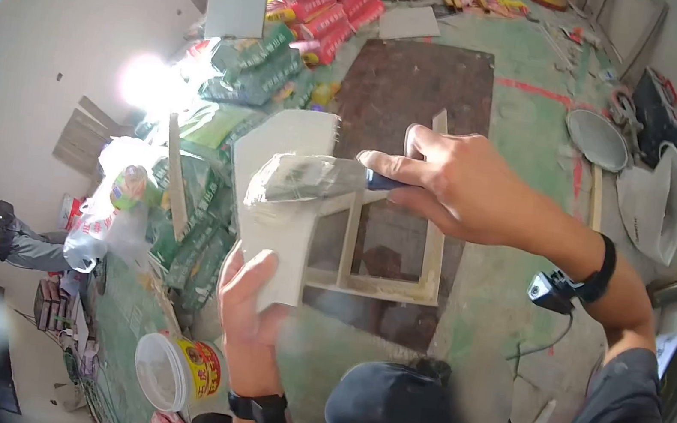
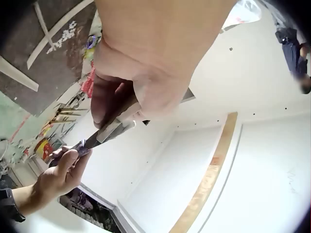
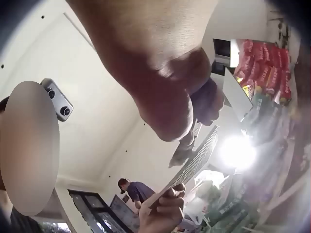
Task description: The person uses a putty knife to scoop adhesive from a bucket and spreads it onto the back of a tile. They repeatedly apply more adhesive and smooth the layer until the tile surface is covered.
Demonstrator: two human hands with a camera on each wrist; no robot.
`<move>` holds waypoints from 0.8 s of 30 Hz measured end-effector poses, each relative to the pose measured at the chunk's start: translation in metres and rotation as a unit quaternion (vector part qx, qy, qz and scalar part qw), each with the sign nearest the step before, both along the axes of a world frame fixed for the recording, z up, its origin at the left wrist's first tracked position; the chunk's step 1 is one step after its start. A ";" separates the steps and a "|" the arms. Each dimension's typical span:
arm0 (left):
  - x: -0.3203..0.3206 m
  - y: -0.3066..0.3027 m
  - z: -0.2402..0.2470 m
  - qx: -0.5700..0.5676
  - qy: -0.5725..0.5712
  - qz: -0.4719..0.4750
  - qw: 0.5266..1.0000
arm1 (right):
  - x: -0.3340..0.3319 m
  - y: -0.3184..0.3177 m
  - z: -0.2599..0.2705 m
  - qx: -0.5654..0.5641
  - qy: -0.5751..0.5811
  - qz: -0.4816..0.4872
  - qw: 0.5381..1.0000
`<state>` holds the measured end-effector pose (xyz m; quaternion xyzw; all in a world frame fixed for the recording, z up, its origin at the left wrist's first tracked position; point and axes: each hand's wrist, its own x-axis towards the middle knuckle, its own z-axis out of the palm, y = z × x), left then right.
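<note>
A pale flat board (image 1: pixel 285 252) is gripped at its lower left edge by my left hand (image 1: pixel 253 295), thumb on its face. My right hand (image 1: pixel 480 192) holds a trowel by its dark handle (image 1: pixel 381 181); the wide blade (image 1: pixel 308 181) lies across the board's face. In the left wrist view, my left hand (image 2: pixel 141 68) pinches the board's edge, with my right hand (image 2: pixel 63 174) beyond it. The right wrist view has the trowel blade (image 3: pixel 181 153) beside the board's ridged face (image 3: pixel 201 154), above my left hand (image 3: pixel 163 213).
Below the board, a pale frame (image 1: pixel 380 287) lies on a brown sheet (image 1: pixel 418 76). Green bags (image 1: pixel 254 70) and red bags (image 1: pixel 297 11) are piled at the left. A white bucket (image 1: pixel 160 373) stands at lower left. Another person (image 3: pixel 136 190) is in the background.
</note>
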<state>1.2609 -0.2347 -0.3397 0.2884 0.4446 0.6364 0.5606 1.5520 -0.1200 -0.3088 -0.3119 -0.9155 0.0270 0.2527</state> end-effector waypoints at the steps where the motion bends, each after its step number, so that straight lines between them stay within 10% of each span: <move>1: 0.014 0.011 -0.002 -0.003 -0.029 -0.017 0.999 | 0.012 0.007 0.001 0.013 0.003 0.002 1.000; 24: 0.093 0.040 -0.176 -0.046 -0.233 -0.025 0.971 | 0.074 -0.081 -0.152 -0.149 -0.025 -0.134 0.979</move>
